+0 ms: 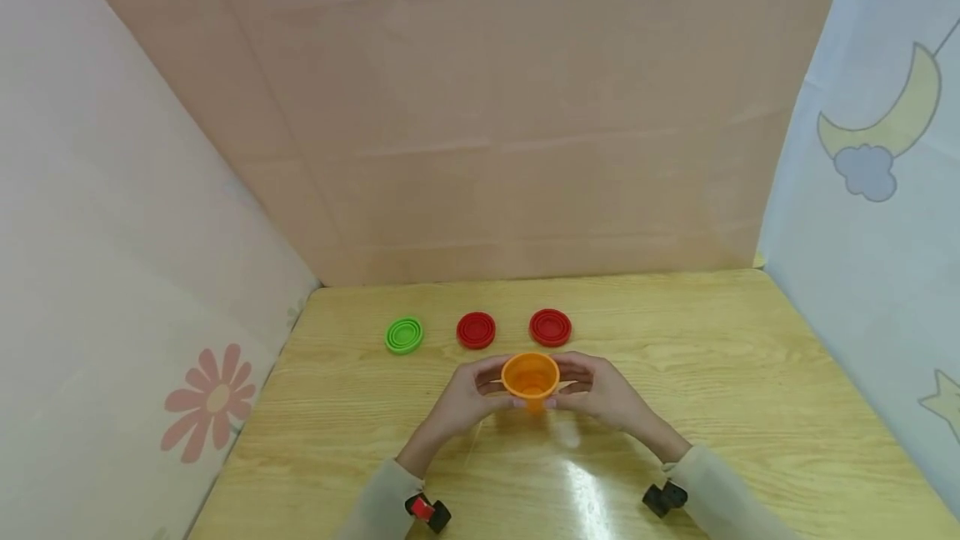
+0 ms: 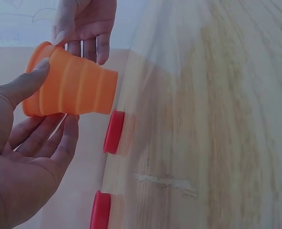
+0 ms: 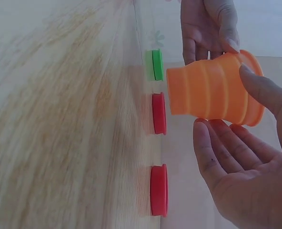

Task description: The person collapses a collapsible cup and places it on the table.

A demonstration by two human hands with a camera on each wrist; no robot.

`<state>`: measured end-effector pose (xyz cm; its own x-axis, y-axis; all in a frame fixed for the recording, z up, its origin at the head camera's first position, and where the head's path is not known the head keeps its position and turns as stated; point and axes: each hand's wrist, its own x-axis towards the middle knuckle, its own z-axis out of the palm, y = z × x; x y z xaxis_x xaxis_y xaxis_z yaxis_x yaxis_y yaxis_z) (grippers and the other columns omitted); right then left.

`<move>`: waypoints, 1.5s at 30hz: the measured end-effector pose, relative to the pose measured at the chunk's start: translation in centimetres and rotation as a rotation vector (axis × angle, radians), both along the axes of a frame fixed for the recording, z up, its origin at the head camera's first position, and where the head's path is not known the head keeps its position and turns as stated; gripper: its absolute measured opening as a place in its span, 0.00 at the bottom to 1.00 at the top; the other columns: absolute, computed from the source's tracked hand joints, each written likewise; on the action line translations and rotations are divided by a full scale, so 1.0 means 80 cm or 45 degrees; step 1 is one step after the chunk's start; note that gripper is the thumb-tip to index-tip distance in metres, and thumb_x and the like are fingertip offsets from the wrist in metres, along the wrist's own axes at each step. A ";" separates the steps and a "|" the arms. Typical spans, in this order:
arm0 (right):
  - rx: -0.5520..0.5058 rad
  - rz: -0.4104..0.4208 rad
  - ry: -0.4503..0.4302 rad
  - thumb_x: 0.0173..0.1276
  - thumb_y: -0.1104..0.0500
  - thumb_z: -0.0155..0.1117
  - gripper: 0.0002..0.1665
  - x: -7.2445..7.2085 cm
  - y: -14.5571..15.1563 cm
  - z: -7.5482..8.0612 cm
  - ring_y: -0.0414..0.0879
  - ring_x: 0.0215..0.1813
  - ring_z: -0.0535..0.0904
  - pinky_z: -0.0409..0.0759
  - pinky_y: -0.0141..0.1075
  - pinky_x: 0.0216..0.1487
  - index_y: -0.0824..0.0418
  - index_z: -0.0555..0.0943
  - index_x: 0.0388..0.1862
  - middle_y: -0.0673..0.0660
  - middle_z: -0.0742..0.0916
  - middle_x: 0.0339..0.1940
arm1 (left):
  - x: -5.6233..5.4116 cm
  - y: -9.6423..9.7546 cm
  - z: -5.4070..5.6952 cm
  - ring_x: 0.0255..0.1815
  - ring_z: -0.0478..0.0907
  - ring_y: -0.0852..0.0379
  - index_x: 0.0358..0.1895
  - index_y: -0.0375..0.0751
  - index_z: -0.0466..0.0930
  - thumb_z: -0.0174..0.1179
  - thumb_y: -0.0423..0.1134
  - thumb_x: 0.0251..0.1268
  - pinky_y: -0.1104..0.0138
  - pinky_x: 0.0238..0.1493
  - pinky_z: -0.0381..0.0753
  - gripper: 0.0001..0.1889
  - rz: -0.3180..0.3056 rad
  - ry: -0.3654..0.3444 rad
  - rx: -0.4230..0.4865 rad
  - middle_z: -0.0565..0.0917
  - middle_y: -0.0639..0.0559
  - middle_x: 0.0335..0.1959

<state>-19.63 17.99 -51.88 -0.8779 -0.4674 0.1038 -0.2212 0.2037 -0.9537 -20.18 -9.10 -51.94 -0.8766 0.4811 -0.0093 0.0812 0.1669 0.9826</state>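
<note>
Both hands hold an orange collapsible cup in the middle of the head view. It is pulled out to full height, its wide mouth facing up and stepped rings showing along its wall. My left hand grips it from the left, the thumb near the rim and the fingers round the far side. From the opposite side, my right hand grips it likewise. In the left wrist view the cup's narrow base hangs close over the table.
Beyond the hands, a flattened green cup and two flattened red cups, one in the middle and one farther right, lie in a row on the wooden table. Cloth-covered walls enclose the back and sides.
</note>
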 end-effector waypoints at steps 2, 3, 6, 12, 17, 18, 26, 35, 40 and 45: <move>0.014 -0.005 0.006 0.66 0.55 0.79 0.35 -0.001 -0.001 -0.001 0.59 0.59 0.87 0.90 0.40 0.57 0.63 0.79 0.69 0.65 0.87 0.63 | -0.002 0.000 -0.001 0.67 0.83 0.48 0.70 0.54 0.80 0.77 0.39 0.61 0.68 0.66 0.85 0.31 0.007 0.006 -0.009 0.85 0.49 0.67; 0.019 -0.011 0.008 0.65 0.55 0.79 0.35 -0.002 -0.002 -0.002 0.58 0.59 0.88 0.90 0.41 0.58 0.62 0.79 0.69 0.65 0.87 0.63 | -0.003 0.000 -0.002 0.67 0.83 0.48 0.69 0.54 0.80 0.77 0.39 0.61 0.67 0.66 0.85 0.31 0.013 0.010 -0.017 0.85 0.49 0.66; 0.031 -0.038 0.005 0.65 0.54 0.80 0.35 -0.005 -0.004 -0.004 0.55 0.59 0.88 0.89 0.39 0.58 0.60 0.80 0.69 0.63 0.88 0.63 | -0.007 0.001 -0.002 0.66 0.83 0.48 0.70 0.53 0.79 0.77 0.40 0.62 0.64 0.66 0.85 0.32 0.032 0.033 -0.032 0.85 0.49 0.66; 0.020 -0.086 -0.038 0.67 0.53 0.78 0.34 -0.011 -0.001 -0.004 0.55 0.60 0.88 0.90 0.34 0.56 0.59 0.79 0.70 0.62 0.88 0.63 | -0.017 0.006 0.000 0.64 0.84 0.51 0.70 0.52 0.77 0.77 0.44 0.62 0.60 0.67 0.85 0.33 0.076 0.071 -0.026 0.85 0.49 0.64; -0.005 -0.090 -0.094 0.70 0.52 0.75 0.33 -0.015 -0.001 0.000 0.56 0.60 0.88 0.91 0.36 0.54 0.59 0.78 0.71 0.64 0.87 0.64 | -0.023 0.006 0.002 0.63 0.85 0.50 0.72 0.49 0.75 0.77 0.43 0.62 0.54 0.67 0.86 0.35 0.067 0.128 -0.020 0.85 0.48 0.65; -0.008 -0.095 -0.109 0.70 0.51 0.75 0.33 -0.016 -0.001 0.001 0.55 0.59 0.88 0.91 0.37 0.55 0.59 0.78 0.71 0.64 0.87 0.64 | -0.025 0.007 0.003 0.63 0.85 0.50 0.73 0.49 0.75 0.77 0.43 0.62 0.53 0.66 0.86 0.35 0.065 0.151 -0.030 0.85 0.48 0.65; -0.042 -0.141 -0.266 0.74 0.48 0.71 0.34 -0.027 -0.002 0.007 0.57 0.53 0.90 0.88 0.56 0.61 0.67 0.78 0.69 0.66 0.89 0.60 | -0.034 0.008 0.008 0.58 0.85 0.52 0.76 0.52 0.73 0.74 0.50 0.66 0.55 0.63 0.87 0.36 0.117 0.255 -0.153 0.87 0.49 0.61; -0.063 -0.156 -0.353 0.75 0.46 0.69 0.40 -0.035 -0.003 0.007 0.56 0.52 0.90 0.88 0.53 0.62 0.74 0.74 0.71 0.68 0.89 0.59 | -0.038 0.008 0.004 0.59 0.85 0.52 0.64 0.56 0.85 0.72 0.52 0.68 0.64 0.59 0.88 0.23 0.193 0.323 -0.152 0.88 0.54 0.60; -0.079 -0.116 -0.385 0.76 0.45 0.67 0.34 -0.034 -0.004 0.005 0.53 0.46 0.91 0.91 0.47 0.56 0.72 0.80 0.64 0.61 0.92 0.48 | -0.032 0.009 -0.001 0.62 0.86 0.50 0.62 0.55 0.87 0.72 0.51 0.67 0.67 0.60 0.88 0.21 0.239 0.280 -0.115 0.89 0.53 0.60; -0.091 -0.062 -0.390 0.80 0.44 0.62 0.27 -0.033 -0.006 0.001 0.54 0.42 0.91 0.92 0.45 0.51 0.68 0.85 0.55 0.57 0.93 0.40 | -0.030 0.012 -0.004 0.54 0.88 0.54 0.58 0.51 0.88 0.70 0.49 0.70 0.67 0.58 0.88 0.17 0.231 0.247 -0.090 0.91 0.50 0.54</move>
